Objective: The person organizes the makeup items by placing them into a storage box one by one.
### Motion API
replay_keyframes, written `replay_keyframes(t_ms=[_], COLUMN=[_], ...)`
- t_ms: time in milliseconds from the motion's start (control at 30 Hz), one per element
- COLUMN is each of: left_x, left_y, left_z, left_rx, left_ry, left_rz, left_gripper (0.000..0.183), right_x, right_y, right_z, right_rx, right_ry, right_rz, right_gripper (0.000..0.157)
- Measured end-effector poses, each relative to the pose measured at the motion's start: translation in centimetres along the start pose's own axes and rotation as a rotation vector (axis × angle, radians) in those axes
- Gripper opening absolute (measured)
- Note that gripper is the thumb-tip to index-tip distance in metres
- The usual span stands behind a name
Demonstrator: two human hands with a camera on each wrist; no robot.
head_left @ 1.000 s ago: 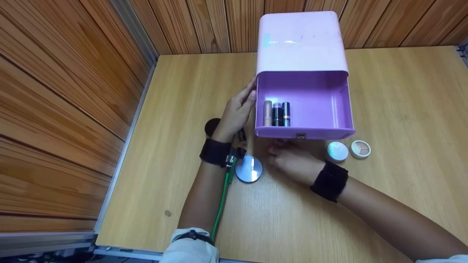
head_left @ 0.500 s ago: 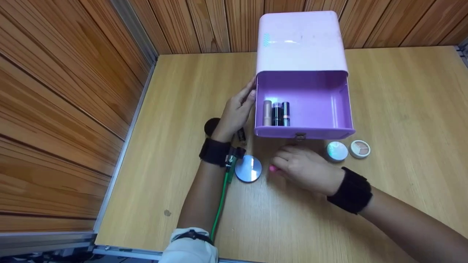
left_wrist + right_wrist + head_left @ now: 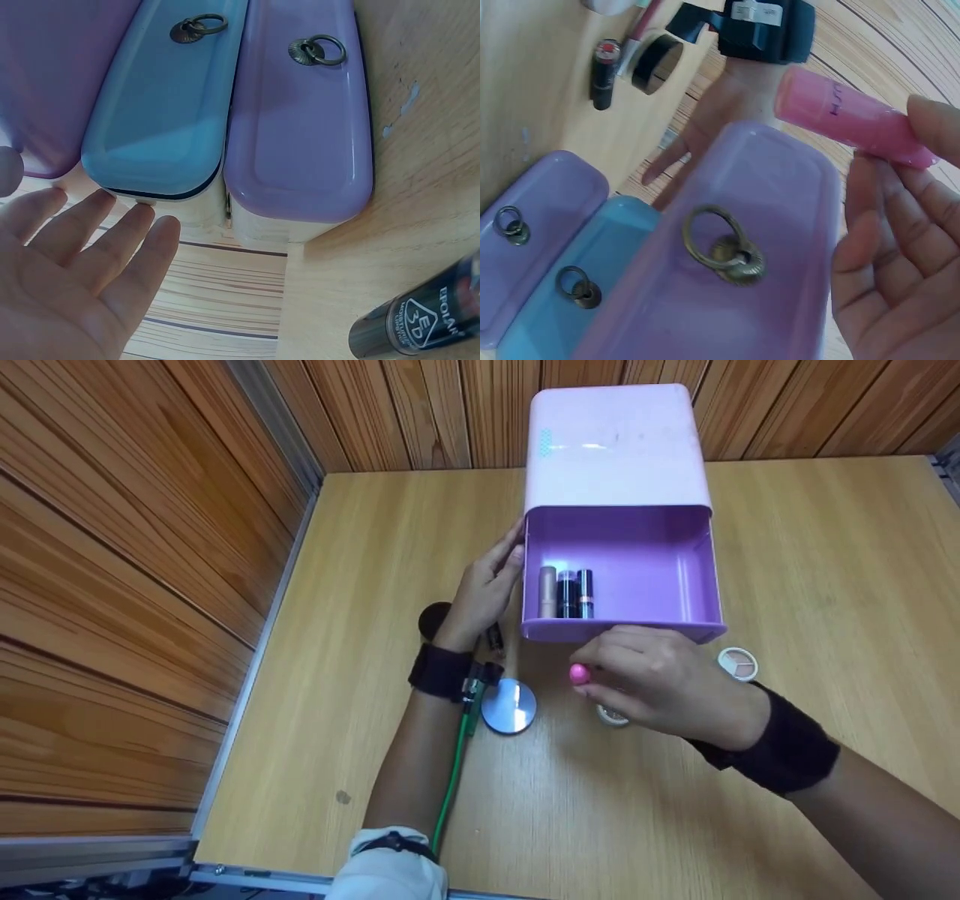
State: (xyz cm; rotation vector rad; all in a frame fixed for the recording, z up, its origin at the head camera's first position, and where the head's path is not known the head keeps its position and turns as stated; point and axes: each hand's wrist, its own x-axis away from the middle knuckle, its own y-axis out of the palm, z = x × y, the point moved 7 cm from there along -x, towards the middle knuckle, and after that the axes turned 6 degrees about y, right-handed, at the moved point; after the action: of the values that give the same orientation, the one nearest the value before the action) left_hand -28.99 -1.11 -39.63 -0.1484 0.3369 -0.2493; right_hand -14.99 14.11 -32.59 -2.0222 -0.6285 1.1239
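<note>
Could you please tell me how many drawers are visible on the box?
3: the open purple drawer at the top, the closed blue drawer in the middle, and the closed purple drawer at the bottom.

Pink tube (image 3: 847, 116): smooth, dark lettering on side, tilted, pinched by right hand (image 3: 660, 690) near the top drawer's front. Top drawer (image 3: 645, 547): purple, pulled out, ring pull on front. Three slim tubes (image 3: 567, 594) side by side inside the top drawer, left end by its front wall. Pale pink casing (image 3: 619, 446) behind top drawer; left hand (image 3: 484, 592) at its left side, fingers extended. Blue drawer (image 3: 161, 97), then lower purple drawer (image 3: 300, 112), both closed, below top drawer.
</note>
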Motion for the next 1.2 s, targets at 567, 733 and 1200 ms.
replay_keyframes(t_ms=[567, 733, 1200], left_x=[0.0, 0.2, 0.0], left_y=[0.0, -0.2, 0.1], left_z=[0.1, -0.1, 0.1], left_rx=[-0.006, -0.013, -0.014], left_ry=[0.020, 0.014, 0.007], left_rz=[-0.013, -0.006, -0.008], left_gripper=[0.047, 0.047, 0.047], right_x=[-2.1, -2.4, -2.5], right_y=[-5.7, -5.1, -3.1], right_z=[4.4, 6.6, 10.0], right_rx=[0.015, 0.103, 0.215], right_ry=[0.332, 0.514, 0.840], right_rz=[0.347, 0.301, -0.092], right_gripper=[0.036, 0.027, 0.030])
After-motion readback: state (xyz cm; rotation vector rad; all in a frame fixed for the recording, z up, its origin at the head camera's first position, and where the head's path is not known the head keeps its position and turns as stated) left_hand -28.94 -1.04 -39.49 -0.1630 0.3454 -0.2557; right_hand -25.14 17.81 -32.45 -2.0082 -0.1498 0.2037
